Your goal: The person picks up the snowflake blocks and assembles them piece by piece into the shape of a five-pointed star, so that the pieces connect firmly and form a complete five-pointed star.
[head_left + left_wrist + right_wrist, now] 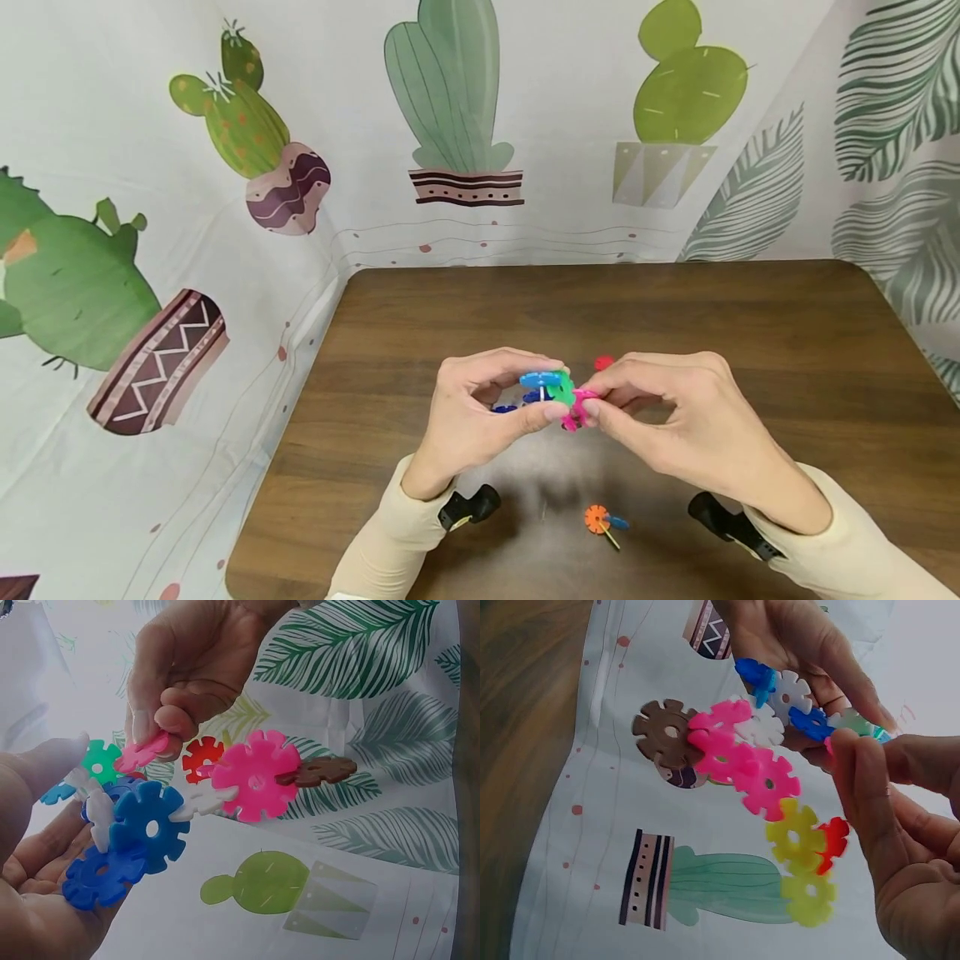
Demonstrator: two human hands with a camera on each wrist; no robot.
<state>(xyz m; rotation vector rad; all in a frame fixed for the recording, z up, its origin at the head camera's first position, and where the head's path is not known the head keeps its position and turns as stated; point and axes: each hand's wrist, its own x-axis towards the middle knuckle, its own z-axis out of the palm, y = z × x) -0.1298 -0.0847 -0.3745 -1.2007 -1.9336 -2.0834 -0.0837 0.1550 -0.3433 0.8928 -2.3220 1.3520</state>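
Observation:
Both hands hold one built-up cluster of notched plastic snowflake discs above the table. My left hand [468, 417] grips it between thumb and fingers, around a green disc [559, 387] and a light-blue disc [540, 380]. From the other side my right hand [686, 412] pinches a pink disc [142, 754] with thumb and forefinger, up against the green one. Branching from the cluster are a brown disc [667, 735], a white disc [202, 801], yellow discs [784, 851] and a red disc [834, 846]. Fingers partly hide where the pink and green discs meet.
On the brown wooden table [637, 308] lies a small joined group with an orange disc [597, 518], a blue disc [617, 522] and a thin yellow disc [612, 540] on edge. Behind the table hangs a cloth [562, 100] printed with cacti and leaves.

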